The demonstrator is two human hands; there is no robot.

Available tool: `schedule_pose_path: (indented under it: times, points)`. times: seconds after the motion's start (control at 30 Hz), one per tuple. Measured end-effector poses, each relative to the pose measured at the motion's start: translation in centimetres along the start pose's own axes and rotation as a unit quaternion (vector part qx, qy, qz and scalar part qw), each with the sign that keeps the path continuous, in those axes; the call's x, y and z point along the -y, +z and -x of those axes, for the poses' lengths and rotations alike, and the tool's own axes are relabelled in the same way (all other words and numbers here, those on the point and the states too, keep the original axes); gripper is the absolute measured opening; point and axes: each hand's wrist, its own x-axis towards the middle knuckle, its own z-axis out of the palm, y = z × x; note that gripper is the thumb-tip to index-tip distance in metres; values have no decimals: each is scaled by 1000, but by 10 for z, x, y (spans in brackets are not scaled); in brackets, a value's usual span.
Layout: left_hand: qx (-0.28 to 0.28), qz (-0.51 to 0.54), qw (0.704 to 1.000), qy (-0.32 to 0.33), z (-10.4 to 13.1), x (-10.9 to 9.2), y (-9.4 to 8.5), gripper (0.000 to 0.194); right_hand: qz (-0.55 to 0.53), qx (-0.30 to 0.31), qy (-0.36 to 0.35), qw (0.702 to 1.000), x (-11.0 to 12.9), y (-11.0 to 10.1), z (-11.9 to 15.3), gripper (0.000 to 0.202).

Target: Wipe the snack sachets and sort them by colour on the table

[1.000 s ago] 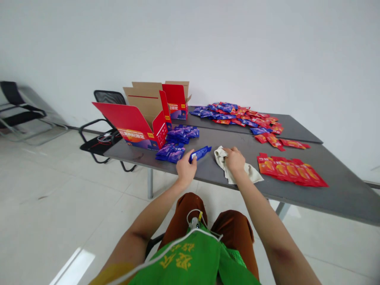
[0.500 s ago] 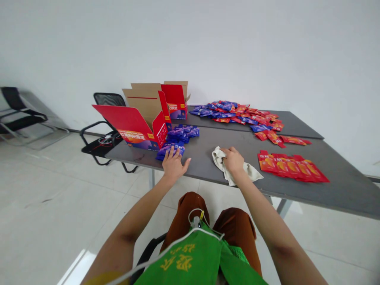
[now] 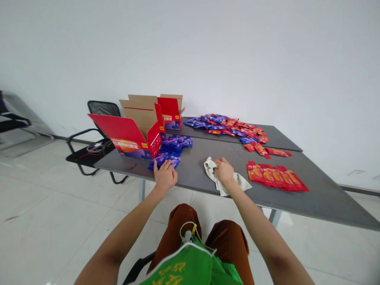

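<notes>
My left hand [image 3: 165, 176] lies at the near edge of a row of blue-purple packets [image 3: 162, 158], fingertips touching them. Its fingers are spread and it grips nothing that I can see; the thumb is hard to make out. Closed on a crumpled off-white cloth [image 3: 219, 185], my right hand [image 3: 224, 171] presses it against the table near the front edge. More blue-purple packets [image 3: 178, 141] are bunched just behind the row. To the right of the cloth, several red packets [image 3: 276, 177] lie overlapping in a neat row.
An open red carton [image 3: 130, 138] stands at the table's left, with another open carton [image 3: 169, 113] behind it. Mixed blue and red packets [image 3: 225, 124] are heaped at the back of the grey table [image 3: 202, 174]. A black chair [image 3: 97, 138] stands beyond the left end.
The whole view has shifted slightly. My left thumb, stuck out to the right before, is now drawn in. My right hand remains on the cloth in about the same spot.
</notes>
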Motion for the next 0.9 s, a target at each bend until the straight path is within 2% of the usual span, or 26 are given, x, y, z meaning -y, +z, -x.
schedule_pose_path:
  times: [0.13, 0.27, 0.33, 0.4, 0.47, 0.5, 0.6, 0.67, 0.73, 0.8, 0.83, 0.9]
  points:
    - [-13, -11, 1000, 7, -1, -3, -6, 36, -28, 6, -4, 1000, -5, -5, 6, 48]
    - [-14, 1, 997, 69, -19, -2, -18, 29, -127, -1, -57, 990, -30, -19, 16, 51]
    - [1, 1, 994, 111, -42, -2, -26, 26, -164, -32, -66, 984, -42, -29, 22, 55]
    - [15, -11, 990, 142, -75, -4, -34, 26, -179, -79, -49, 979, -48, -37, 30, 60]
    - [27, -30, 990, 135, -113, -10, -37, 30, -182, -113, -51, 975, -47, -42, 38, 63]
    - [28, -35, 993, 111, -131, -14, -37, 33, -178, -116, -64, 975, -46, -42, 41, 64]
    - [54, -18, 996, 74, -172, -28, -23, 38, -132, -56, -115, 983, -41, -33, 49, 64]
    - [91, -20, 989, 115, -188, -37, -8, 38, -97, 2, -119, 988, -40, -24, 51, 62]
    - [141, -44, 969, 198, -200, -43, 10, 38, -82, 27, -91, 992, -39, -17, 53, 57]
    - [169, -64, 950, 254, -214, -50, 29, 38, -79, 25, -52, 995, -36, -13, 53, 53]
    - [170, -67, 948, 259, -222, -54, 39, 37, -77, 23, -36, 996, -34, -13, 53, 50]
    - [166, -49, 959, 226, -241, -68, 60, 35, -76, 23, -12, 997, -31, -15, 53, 44]
